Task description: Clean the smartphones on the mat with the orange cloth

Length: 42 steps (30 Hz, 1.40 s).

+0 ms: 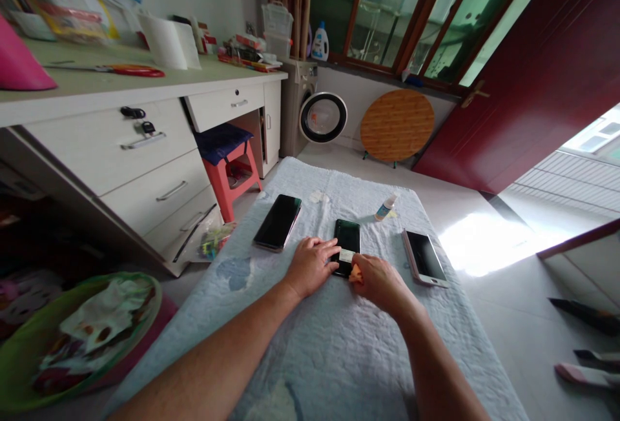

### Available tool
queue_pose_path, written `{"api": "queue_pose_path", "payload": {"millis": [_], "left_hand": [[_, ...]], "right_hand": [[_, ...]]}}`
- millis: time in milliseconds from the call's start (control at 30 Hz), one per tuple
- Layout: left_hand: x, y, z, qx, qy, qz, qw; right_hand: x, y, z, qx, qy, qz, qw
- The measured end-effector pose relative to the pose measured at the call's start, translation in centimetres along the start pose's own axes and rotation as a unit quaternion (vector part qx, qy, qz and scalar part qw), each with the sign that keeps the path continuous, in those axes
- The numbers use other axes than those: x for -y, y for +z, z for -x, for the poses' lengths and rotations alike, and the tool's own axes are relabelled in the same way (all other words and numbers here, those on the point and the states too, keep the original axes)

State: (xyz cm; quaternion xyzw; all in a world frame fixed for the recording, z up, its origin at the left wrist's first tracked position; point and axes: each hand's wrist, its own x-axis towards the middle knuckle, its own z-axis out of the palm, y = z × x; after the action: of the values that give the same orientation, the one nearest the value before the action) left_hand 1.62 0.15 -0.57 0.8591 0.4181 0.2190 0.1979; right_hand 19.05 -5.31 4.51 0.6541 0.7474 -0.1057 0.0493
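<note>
A black phone (pixel 347 234) lies on the cloth-covered table between my hands, with a whitish label or reflection on its lower part. My left hand (pixel 312 266) rests flat at its left edge, fingers spread. My right hand (pixel 380 279) is closed on an orange cloth (pixel 356 273) at the phone's lower right edge. Another dark phone (pixel 278 222) lies further left. On the right is a white-framed phone (pixel 426 257). A small spray bottle (pixel 385 208) lies tilted or on its side behind my right hand; which one is unclear.
The table (pixel 310 343) has a pale blue quilted cover. A waste basket (pixel 155 298) stands at the left, near a red stool (pixel 225 182) and a desk (pixel 159 95). Behind are a washing machine (pixel 293 111) with its door open and a round wooden board (pixel 397 125).
</note>
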Motion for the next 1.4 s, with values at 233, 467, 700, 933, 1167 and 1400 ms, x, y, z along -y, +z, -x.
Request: {"api": "queue_pose_path", "payload": {"millis": [233, 467, 700, 933, 1167, 1400], "left_hand": [[-0.1, 0.0, 0.0, -0.002, 0.004, -0.004, 1.0], [-0.1, 0.0, 0.0, -0.003, 0.005, -0.005, 1.0], [-0.2, -0.2, 0.0, 0.009, -0.001, 0.005, 1.0], [-0.2, -0.2, 0.0, 0.004, -0.005, 0.01, 1.0], [-0.1, 0.1, 0.0, -0.026, 0.001, 0.03, 0.999], [-0.2, -0.2, 0.0, -0.017, 0.005, 0.02, 1.0]], "right_hand": [[-0.2, 0.1, 0.1, 0.0, -0.002, 0.009, 1.0], [-1.9, -0.2, 0.3, -0.01, 0.012, -0.025, 1.0], [-2.4, 0.7, -0.3, -0.092, 0.003, -0.185, 0.978], [-1.1, 2.7, -2.1, -0.194, 0.029, -0.188, 0.962], [1.2, 1.7, -1.4, -0.16, -0.085, -0.192, 0.965], [0.2, 2.3, -2.0, -0.174, -0.079, -0.182, 0.964]]}}
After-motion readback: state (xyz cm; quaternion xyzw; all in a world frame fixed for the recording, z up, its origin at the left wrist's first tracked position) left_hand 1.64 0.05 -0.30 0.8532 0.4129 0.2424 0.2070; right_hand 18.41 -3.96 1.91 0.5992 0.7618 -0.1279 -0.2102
